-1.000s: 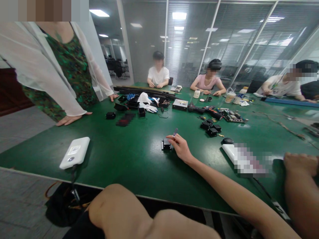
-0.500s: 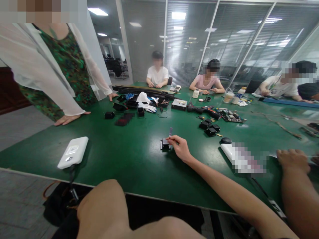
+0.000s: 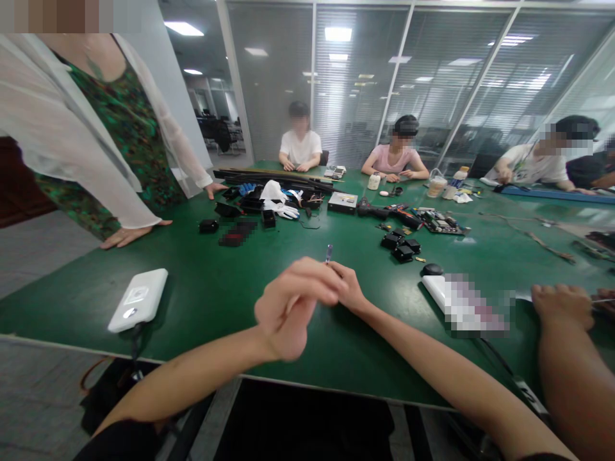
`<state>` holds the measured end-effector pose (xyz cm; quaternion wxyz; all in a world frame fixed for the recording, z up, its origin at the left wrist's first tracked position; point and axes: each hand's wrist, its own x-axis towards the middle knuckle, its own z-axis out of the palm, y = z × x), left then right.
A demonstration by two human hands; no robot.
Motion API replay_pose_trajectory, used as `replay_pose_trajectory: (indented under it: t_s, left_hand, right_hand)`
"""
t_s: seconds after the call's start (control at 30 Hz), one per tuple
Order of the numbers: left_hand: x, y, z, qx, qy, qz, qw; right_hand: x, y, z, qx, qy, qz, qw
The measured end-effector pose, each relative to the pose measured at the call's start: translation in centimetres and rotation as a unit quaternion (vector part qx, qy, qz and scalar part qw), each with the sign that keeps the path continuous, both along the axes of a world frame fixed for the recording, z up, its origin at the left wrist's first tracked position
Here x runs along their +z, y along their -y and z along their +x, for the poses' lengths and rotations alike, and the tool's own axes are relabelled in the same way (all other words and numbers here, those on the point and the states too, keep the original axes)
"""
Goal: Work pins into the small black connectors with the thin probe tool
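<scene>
My right hand [image 3: 350, 287] is pinched on a small upright screwdriver [image 3: 329, 252], whose clear purplish handle sticks up above the fingers. My left hand [image 3: 293, 306] is raised over the near part of the table, close in front of the right one. Its fingers stretch to the right, with a gap between them and the thumb, and nothing shows in it. The small black part at the screwdriver's lower end is hidden behind my left hand.
Several black boxes [image 3: 401, 246] lie beyond my right hand, near a circuit board [image 3: 442, 221] and a power tool [image 3: 379, 210]. White devices [image 3: 139, 299] flank me on the green table [image 3: 211, 288]. A neighbour's hand [image 3: 563, 306] is at the right; a person stands at the left.
My left arm has come up from below the table edge, and its hand now covers the black part. The right hand still holds the screwdriver in about the same spot.
</scene>
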<state>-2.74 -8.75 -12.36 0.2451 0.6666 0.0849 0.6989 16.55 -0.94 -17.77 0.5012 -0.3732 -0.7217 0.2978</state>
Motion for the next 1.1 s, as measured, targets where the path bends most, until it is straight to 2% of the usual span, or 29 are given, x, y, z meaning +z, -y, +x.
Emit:
replay_pose_trajectory:
  t_s: [0.07,0.1,0.13,0.2,0.27,0.33,0.4,0.7,1.1]
  left_hand:
    - [1.6,-3.2,2.1,-0.018,-0.002,-0.082,0.996]
    - [1.6,-4.9,2.9,-0.027,-0.012,-0.118,0.993]
    - [1.2,-6.4,3.3,-0.036,-0.023,-0.154,0.987]
    - [-0.6,-8.8,3.4,-0.053,-0.058,-0.229,0.97]
    - [-2.6,-10.1,2.9,-0.088,-0.111,-0.275,0.951]
    - [-3.8,-10.4,2.4,-0.116,-0.154,-0.289,0.938]
    - [-4.2,-10.4,2.0,-0.129,-0.185,-0.283,0.932]
    - [-4.4,-11.6,1.8,-0.174,-0.152,-0.305,0.924]
    - [-3.9,-12.3,1.6,-0.161,-0.162,-0.315,0.921]
  right_hand:
    - [0.0,0.0,0.0,0.002,0.004,0.006,1.0]
    - [0.0,0.0,0.0,0.002,0.008,0.006,1.0]
    - [-0.1,-0.1,-0.1,0.004,0.012,0.006,1.0]
    - [-0.1,-0.1,-0.1,0.013,0.019,0.005,1.0]
    - [-0.1,-0.2,-0.1,0.018,0.021,0.006,1.0]
    - [-0.1,-0.2,-0.1,0.015,0.02,0.01,1.0]
    - [-0.1,-0.3,-0.1,0.011,0.016,0.013,1.0]
    - [0.0,-0.3,0.0,0.003,0.002,0.012,1.0]
    - [0.3,-0.1,1.1,-0.017,0.028,-0.035,0.999]
